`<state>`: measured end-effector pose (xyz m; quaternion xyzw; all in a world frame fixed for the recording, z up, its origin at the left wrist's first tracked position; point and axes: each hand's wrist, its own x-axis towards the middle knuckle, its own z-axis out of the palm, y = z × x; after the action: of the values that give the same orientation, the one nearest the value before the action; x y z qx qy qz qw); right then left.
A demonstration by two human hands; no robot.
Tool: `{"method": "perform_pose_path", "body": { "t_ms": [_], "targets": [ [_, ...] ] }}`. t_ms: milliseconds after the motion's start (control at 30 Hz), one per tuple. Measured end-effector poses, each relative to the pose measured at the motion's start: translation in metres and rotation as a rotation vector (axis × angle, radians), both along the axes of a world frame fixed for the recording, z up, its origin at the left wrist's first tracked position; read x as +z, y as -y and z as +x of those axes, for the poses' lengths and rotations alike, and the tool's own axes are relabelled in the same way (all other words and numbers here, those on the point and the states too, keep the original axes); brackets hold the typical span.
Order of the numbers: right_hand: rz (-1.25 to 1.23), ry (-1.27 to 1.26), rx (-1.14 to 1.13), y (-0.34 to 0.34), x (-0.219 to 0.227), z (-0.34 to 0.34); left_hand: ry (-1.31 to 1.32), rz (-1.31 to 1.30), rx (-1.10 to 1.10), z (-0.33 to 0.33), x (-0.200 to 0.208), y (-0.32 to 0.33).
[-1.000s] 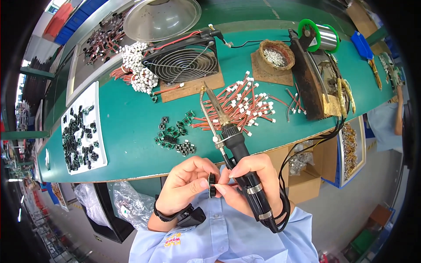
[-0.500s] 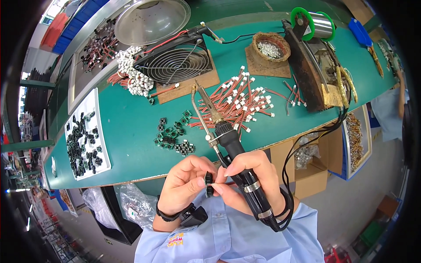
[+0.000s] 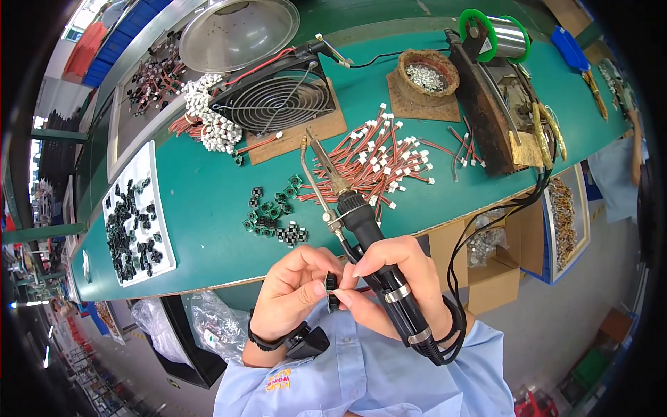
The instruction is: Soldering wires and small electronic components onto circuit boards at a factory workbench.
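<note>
Close to my chest, my left hand (image 3: 290, 288) pinches a small black component (image 3: 331, 281) between thumb and fingers. My right hand (image 3: 420, 281) is wrapped round a black soldering iron (image 3: 363, 221) with a thin metal solder-feed tube clamped alongside. The iron's tip points away from me, over the front of the fan's board. The right thumb and a fingertip also meet at the component, where a bit of red wire shows; the exact grip is partly hidden. Beyond the left hand lie several small black-and-green components (image 3: 274, 214). Red-and-black wires with white connectors (image 3: 375, 160) are heaped past the iron.
A white tray (image 3: 163, 229) of dark components lies at left. Farther back are a caged fan (image 3: 278, 104), bundled white connectors (image 3: 215, 121), a round pot (image 3: 448, 66) of metal bits and a green solder spool (image 3: 479, 31). Black cables (image 3: 455, 257) trail rightward; cardboard boxes (image 3: 493, 288) sit below the table edge.
The soldering iron has shifted very slightly to the left with my right hand. My left hand and the black component stay almost in place.
</note>
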<state>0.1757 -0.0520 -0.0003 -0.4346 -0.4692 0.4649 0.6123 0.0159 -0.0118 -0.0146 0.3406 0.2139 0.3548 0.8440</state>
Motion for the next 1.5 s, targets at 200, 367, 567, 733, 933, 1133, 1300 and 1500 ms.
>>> {"method": "perform_pose_path", "body": {
  "t_ms": [200, 367, 567, 733, 933, 1133, 1300, 1500],
  "targets": [
    [-0.008, -0.002, 0.028, -0.002, -0.001, 0.003, -0.027, 0.002, 0.002, 0.001, 0.003, 0.0],
    [0.003, 0.017, 0.037, -0.005, 0.001, 0.007, -0.055, 0.008, -0.012, -0.002, 0.002, -0.004],
    [-0.013, 0.08, 0.099, -0.003, 0.006, 0.018, -0.084, -0.008, -0.079, -0.009, 0.005, -0.008],
    [-0.057, 0.051, 0.137, -0.004, 0.01, 0.02, -0.062, -0.033, -0.085, -0.006, 0.01, -0.009],
    [0.061, 0.267, 0.13, -0.006, 0.004, 0.024, -0.17, 0.004, -0.022, -0.004, 0.015, -0.006],
    [0.029, 0.304, 0.065, -0.002, -0.002, 0.021, -0.157, 0.064, 0.008, 0.001, 0.013, -0.004],
    [0.147, 0.654, -0.045, -0.005, -0.004, 0.031, -0.228, 0.062, 0.113, 0.003, 0.009, -0.006],
    [0.286, 0.722, -0.155, 0.024, -0.012, 0.054, -0.354, 0.252, 0.356, 0.004, -0.006, -0.01]
  ]
}}
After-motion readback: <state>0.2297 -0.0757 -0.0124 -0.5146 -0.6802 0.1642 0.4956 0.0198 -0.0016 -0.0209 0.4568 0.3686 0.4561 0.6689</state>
